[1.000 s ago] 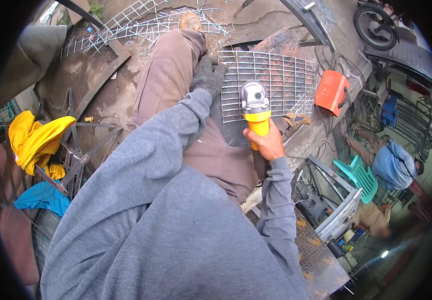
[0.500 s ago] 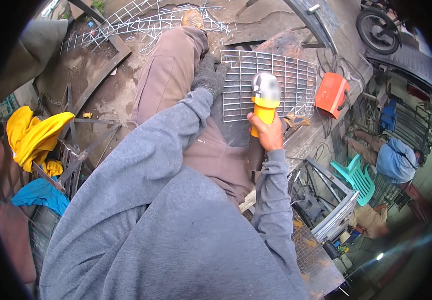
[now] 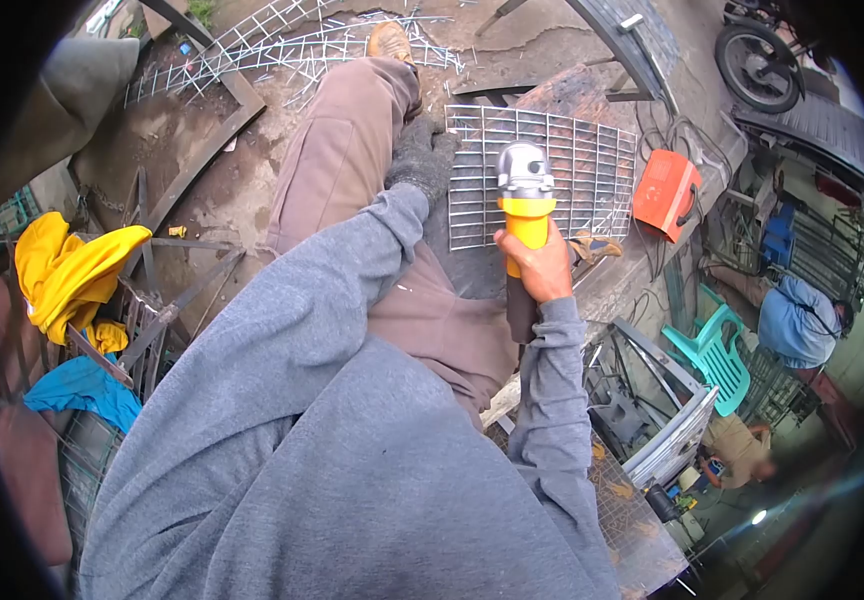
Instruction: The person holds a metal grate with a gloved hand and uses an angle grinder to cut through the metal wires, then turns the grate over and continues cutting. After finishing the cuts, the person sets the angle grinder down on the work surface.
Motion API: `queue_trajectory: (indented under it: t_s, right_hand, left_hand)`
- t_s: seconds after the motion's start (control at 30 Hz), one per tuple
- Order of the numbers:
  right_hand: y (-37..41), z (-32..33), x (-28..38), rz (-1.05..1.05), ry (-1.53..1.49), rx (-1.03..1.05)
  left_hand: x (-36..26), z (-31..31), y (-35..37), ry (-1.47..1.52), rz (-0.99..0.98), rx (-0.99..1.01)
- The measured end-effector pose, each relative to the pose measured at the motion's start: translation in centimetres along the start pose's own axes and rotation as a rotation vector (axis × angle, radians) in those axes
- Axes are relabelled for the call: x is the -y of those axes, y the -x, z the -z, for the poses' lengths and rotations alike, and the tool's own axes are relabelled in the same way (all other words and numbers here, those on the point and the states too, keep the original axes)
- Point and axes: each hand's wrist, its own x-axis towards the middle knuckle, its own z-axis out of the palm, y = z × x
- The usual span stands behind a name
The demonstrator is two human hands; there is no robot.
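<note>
My right hand [image 3: 544, 266], bare, is wrapped round the yellow body of an angle grinder [image 3: 526, 222]. The tool's silver head [image 3: 524, 168] points away from me and overlaps a wire mesh panel [image 3: 592, 150] in this view. At the panel's left edge, my left hand [image 3: 422, 160] wears a dark grey knitted glove, with its fingers closed on the border wires near the upper corner. My leg in brown trousers [image 3: 327, 165] stretches out beside that hand.
An orange machine box [image 3: 666, 194] with cables stands right of the mesh. Cut wire pieces [image 3: 352, 55] litter the ground ahead. Yellow cloth [image 3: 72, 270] and blue cloth [image 3: 87, 388] hang on metal frames at left. A green plastic chair [image 3: 717, 355] and a person [image 3: 800, 320] are at right.
The grinder's head has shifted slightly left and up, and shows sharper than before. My left hand stays at the mesh edge. The whole view has moved slightly.
</note>
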Motion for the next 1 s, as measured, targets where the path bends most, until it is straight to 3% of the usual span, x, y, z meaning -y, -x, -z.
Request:
queue_trajectory:
  t_s: [0.07,0.2,0.33,0.43,0.5,0.57,0.77,0.83,0.9,1.0]
  right_hand:
    - [-0.5,-0.4,-0.5,-0.163,-0.208,-0.09]
    - [-1.2,0.8,1.2,-0.076,-0.124,0.125]
    - [-2.0,0.4,1.4,-0.01,-0.016,0.003]
    - [-2.5,0.4,2.4,-0.168,-0.237,-0.022]
    - [-2.7,0.9,2.6,-0.076,-0.15,0.135]
    - [-2.9,0.7,2.3,0.01,-0.003,0.084]
    - [-4.4,0.2,2.3,-0.177,-0.227,-0.006]
    - [-4.7,0.3,3.0,-0.049,-0.135,0.103]
    - [-5.0,0.3,3.5,0.053,-0.057,0.047]
    - [-5.6,0.0,5.0,-0.16,-0.284,0.019]
  left_hand:
    - [0.0,0.0,0.1,-0.011,0.001,-0.007]
    - [0.2,-0.3,-0.1,-0.017,-0.037,-0.035]
    - [0.2,-0.3,-0.1,-0.033,-0.037,-0.039]
    - [0.2,-0.4,0.0,0.052,-0.023,-0.045]
    - [0.3,-0.5,0.0,0.048,-0.035,-0.053]
    - [0.7,-0.7,-0.3,0.017,-0.053,-0.055]
    - [-0.3,0.2,0.2,-0.033,-0.025,-0.003]
    - [-0.4,-0.1,0.1,-0.042,-0.021,0.0]
    - [-0.2,-0.1,0.1,-0.042,-0.011,-0.038]
    - [-0.2,0.0,0.2,-0.027,0.012,-0.002]
